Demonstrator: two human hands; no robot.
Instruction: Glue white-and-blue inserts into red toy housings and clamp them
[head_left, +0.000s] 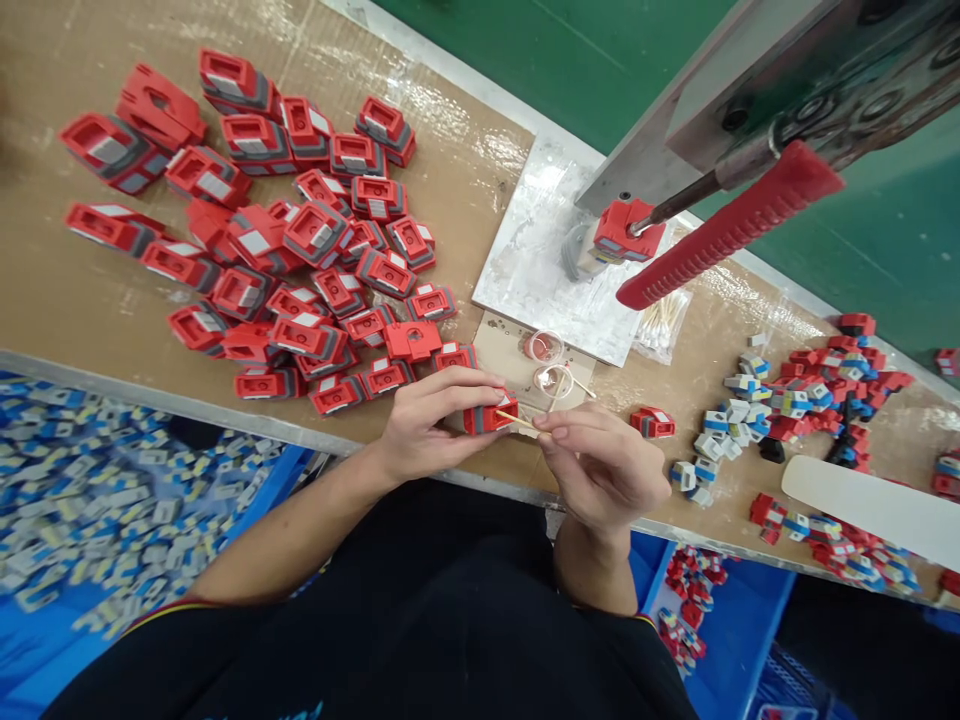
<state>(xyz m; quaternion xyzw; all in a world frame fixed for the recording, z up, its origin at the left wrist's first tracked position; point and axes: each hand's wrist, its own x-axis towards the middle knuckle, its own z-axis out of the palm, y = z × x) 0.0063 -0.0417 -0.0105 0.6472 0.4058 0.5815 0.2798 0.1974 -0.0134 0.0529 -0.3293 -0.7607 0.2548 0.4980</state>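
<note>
My left hand (435,420) is closed around a small red toy part (484,415) near the table's front edge. Pinched in the fingers of my right hand (604,460) is a thin wooden stick (523,421), its far end touching the red part. Just beyond my hands, two small round clear cups, one with red contents (544,347) and one with pale contents (553,380), sit on a piece of cardboard (495,350). Another stick leans by the pale cup.
Many red parts (322,235) cover the table at left. A press with a red handle (731,225) stands over a white board (517,250). Bagged swabs (660,325) lie beside it. Blue, white and red pieces (810,390) are at right; blue bins (739,620) stand below the edge.
</note>
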